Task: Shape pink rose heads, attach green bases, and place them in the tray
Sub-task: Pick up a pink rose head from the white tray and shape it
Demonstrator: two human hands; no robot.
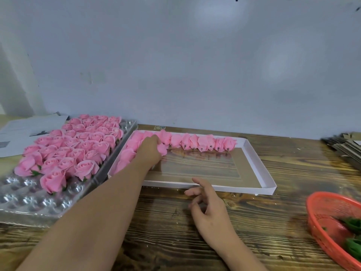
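left hand (150,149): reaches into far-left corner of white tray, fingers curled round one pink rose head (162,149); grip partly hidden by the back of the hand
right hand (207,202): hovers over the wood just in front of the tray's near wall, fingers loosely spread and relaxed, holds nothing
white tray (261,169): shallow rectangular card box, thin upright walls, pale pinkish-white; floor looks like a clear glossy window, wood grain shows through with reflections
roses in tray (203,142): soft matte pink heads, crinkly thin petals, lying on their sides in one row along the far wall, small dark stubs at the bases pointing toward the person; a second line runs down the left wall, partly hidden by the forearm
blister tray (29,200): clear moulded plastic, shiny round dimples, left of the white tray and touching or just beside it; near rows of cups hold nothing
roses in blister tray (78,145): upright pink buds, layered petals, packed tight in rows; green bits show under a few near ones
red basket (322,218): oval plastic mesh, right edge, cut off by the frame
green bases (352,223): dark green leafy pieces inside the basket, blurred
table (175,231): dark brown wood, strong streaky grain
papers (29,128): flat white sheets, far left behind blister tray
card stack (343,147): flat grey-brown sheets fanned, far right
wall (175,55): plain pale grey-blue, matte
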